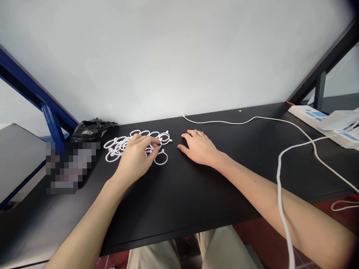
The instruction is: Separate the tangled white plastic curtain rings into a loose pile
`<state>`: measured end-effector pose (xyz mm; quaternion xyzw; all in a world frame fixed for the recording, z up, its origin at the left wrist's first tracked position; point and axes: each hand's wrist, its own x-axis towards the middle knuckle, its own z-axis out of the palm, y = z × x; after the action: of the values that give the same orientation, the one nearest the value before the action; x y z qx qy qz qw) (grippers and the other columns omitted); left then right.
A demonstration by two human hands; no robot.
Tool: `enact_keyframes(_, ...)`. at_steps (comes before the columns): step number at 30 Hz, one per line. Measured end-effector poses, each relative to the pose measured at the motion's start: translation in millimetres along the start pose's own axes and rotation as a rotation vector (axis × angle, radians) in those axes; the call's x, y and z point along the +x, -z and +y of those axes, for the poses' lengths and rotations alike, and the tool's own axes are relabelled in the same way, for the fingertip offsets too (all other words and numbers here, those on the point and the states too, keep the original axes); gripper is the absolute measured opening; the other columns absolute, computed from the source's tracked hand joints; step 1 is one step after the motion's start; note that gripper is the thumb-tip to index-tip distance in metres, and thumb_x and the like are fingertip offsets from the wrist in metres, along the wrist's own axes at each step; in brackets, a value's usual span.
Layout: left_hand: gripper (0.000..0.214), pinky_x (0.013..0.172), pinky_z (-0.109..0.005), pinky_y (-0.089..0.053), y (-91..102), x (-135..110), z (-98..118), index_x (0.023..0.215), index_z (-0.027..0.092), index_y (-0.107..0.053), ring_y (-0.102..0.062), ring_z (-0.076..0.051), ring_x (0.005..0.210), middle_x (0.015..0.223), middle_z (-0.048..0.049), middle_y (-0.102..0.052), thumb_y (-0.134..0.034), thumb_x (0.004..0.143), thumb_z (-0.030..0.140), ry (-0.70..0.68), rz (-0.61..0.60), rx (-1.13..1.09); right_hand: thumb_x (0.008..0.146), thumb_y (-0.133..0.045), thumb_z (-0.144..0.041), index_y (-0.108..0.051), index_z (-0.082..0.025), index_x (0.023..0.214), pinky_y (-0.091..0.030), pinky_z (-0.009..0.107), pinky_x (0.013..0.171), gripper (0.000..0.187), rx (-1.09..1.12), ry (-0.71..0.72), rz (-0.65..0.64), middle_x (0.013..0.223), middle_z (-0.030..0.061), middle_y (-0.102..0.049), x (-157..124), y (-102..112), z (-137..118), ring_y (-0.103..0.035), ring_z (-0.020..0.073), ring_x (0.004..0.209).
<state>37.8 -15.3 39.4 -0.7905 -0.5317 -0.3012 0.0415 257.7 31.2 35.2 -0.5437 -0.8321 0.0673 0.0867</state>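
A pile of thin white rings (112,158), each with a small knob on its rim, lies on the black table left of the middle. My left hand (137,154) is over the right part of this pile, palm down, fingers curved. A gap shows between its thumb and index finger, and the hand covers some rings. Just below its thumb, a single ring (161,163) lies flat at the pile's front right edge. To the right of the pile, my right hand (198,147) rests on the bare tabletop with its fingers apart, holding nothing.
A white cable (224,122) runs along the back and loops down on the right, passing over my right forearm. White boxes with blue print (314,116) stand at the far right. A crumpled black plastic bag (91,129) is at the back left, beside a blue metal frame (53,119).
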Motion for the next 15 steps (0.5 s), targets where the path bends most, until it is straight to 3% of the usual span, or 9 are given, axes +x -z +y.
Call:
enact_keyframes(6,0.017,0.083,-0.043,-0.043,-12.5,-4.2,1.4,0.099,0.023,-0.067,-0.055,-0.026,0.09,0.087,-0.0038,-0.071,-0.054,0.088,0.019,-0.068,-0.146,0.113,0.097,-0.049,-0.04,-0.063,-0.017,0.124,-0.043,0.042,0.102,0.039,0.15,0.111,0.05,0.132,0.0127,-0.059,-2.2,0.3,-7.2,-0.053,0.0292,0.122)
enact_keyframes(11,0.02,0.081,-0.042,-0.041,-17.2,-5.3,13.3,0.104,0.022,-0.064,-0.056,-0.025,0.087,0.083,-0.0038,-0.07,-0.051,0.089,0.017,-0.09,-0.106,0.144,0.097,-0.051,-0.038,-0.07,-0.02,0.092,-0.044,0.038,0.092,0.027,0.241,0.284,0.116,0.1,0.0059,-0.069,-5.9,-1.5,-20.0,-0.059,0.0213,0.096)
enact_keyframes(15,0.025,0.082,-0.04,-0.04,-17.8,-5.0,17.6,0.11,0.022,-0.06,-0.056,-0.024,0.088,0.087,-0.0028,-0.071,-0.05,0.089,0.014,-0.114,-0.017,0.118,0.097,-0.051,-0.034,-0.067,-0.018,0.084,-0.045,0.033,0.079,0.026,0.277,0.32,0.122,0.086,0.0044,-0.068,-8.2,-1.4,-25.2,-0.058,0.0183,0.084)
